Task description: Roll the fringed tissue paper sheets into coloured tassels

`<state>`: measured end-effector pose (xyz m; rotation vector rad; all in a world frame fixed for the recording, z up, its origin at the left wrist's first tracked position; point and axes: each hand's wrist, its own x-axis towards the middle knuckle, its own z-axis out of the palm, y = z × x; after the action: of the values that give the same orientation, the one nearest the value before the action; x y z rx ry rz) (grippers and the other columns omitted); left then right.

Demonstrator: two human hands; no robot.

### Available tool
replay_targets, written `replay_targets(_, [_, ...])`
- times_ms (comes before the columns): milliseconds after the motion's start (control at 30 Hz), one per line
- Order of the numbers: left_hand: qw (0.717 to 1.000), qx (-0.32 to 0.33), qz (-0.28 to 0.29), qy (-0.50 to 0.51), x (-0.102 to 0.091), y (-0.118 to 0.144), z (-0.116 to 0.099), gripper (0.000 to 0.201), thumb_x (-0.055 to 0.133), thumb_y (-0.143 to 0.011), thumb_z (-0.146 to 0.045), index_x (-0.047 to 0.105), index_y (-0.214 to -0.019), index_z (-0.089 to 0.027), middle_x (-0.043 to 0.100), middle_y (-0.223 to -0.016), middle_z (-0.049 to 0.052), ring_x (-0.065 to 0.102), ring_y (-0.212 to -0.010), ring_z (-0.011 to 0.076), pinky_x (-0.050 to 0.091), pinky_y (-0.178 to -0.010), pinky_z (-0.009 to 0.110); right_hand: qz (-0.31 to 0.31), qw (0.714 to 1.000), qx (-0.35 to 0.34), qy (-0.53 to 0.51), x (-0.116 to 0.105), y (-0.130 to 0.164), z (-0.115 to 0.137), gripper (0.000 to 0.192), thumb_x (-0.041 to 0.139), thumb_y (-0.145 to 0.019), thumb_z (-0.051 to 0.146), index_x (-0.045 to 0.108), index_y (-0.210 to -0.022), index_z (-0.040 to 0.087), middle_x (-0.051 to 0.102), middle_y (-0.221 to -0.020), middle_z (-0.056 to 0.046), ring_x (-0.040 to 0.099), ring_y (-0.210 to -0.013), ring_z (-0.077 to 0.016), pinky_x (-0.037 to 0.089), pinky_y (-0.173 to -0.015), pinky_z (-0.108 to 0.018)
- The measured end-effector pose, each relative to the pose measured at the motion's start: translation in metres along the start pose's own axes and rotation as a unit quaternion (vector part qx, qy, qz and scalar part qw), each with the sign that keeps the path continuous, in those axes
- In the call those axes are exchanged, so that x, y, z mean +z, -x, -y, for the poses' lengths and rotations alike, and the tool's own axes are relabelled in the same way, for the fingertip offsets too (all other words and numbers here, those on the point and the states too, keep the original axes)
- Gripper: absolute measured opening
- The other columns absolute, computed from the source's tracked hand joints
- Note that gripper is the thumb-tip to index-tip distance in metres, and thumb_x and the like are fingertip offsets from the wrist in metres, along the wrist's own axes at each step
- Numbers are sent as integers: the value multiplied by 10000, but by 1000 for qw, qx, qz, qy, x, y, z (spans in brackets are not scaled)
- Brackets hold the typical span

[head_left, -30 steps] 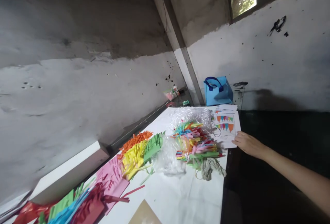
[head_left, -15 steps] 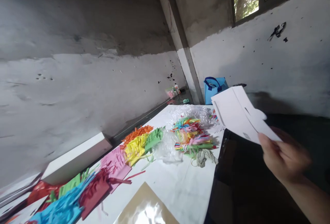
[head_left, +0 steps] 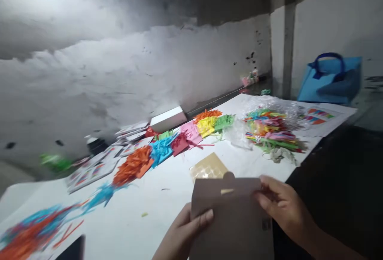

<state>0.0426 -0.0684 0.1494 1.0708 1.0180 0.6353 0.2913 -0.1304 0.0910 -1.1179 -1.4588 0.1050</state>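
Head view, hands (head_left: 236,216) holding brown envelope (head_left: 231,220)

I see bare white tabletop (head_left: 167,204) open just ahead of my hands, while fringed paper piles (head_left: 179,142), a sticker sheet (head_left: 208,167) and a streamer heap (head_left: 271,132) crowd beyond.

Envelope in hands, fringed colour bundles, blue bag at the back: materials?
Envelope: matte grey-brown paper or thin card, judging by its flat stiff faces and cut flap notch. Fringed bundles: coloured paper, dull finish, cut into strips. Blue bag: probably non-woven fabric or felt; soft matte sides, though blur leaves it open.
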Motion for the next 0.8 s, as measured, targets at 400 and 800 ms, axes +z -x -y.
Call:
replay_targets(400, [984, 0, 88, 155, -3, -31, 26, 490, 845, -689, -301, 785, -1115, -68, 807, -1011, 176, 733, -1031, 400, 517, -970, 464, 82, 980, -175, 43, 42, -15, -17, 214, 634, -959, 121, 695, -1149, 197, 687, -947, -59, 627, -935, -212, 473, -871, -420])
replay_targets(800, [992, -76, 29, 96, 18, -44, 18, 511, 836, -702, -286, 761, -1160, -73, 811, -937, 160, 755, -860, 333, 548, -789, 376, 12, 998, -44, -42, 14, -17, -31, 154, 568, -981, 134, 619, -1078, 242, 668, -837, -11, 639, -768, -160, 528, -654, -248])
